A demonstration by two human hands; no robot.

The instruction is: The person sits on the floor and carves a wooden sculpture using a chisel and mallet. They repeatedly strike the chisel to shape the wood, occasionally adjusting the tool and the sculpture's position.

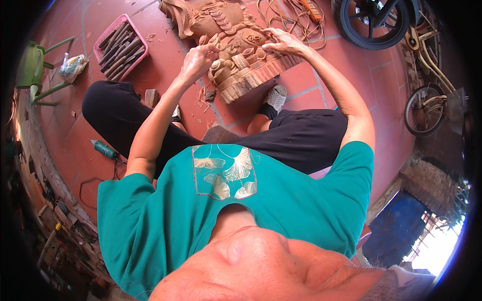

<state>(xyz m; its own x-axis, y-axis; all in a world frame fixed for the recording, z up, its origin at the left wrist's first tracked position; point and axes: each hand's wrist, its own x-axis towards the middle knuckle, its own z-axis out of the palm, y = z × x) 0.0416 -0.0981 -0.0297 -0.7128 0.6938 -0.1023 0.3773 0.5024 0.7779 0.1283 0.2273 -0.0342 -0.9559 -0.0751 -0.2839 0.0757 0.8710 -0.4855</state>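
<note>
A brown wood carving (241, 42) with deep relief figures lies on the floor before me, its rough-cut base edge toward my feet. My left hand (197, 62) is closed at the carving's left side, fingers curled in. Whatever it grips, if anything, is too small to make out. Over the carving's right part rests my right hand (285, 42), its fingers stretched toward the middle and thumb apart from them, touching the wood. No tool shows in it.
On the left stands a pink basket (142, 54) of dark chisel-like tools, near a plastic bag (73, 66) and a green stool (32, 65). A green power tool (103, 149) lies by my knee. An orange cord (281, 15), a motorbike wheel (371, 20) and a bicycle wheel (426, 109) are at right.
</note>
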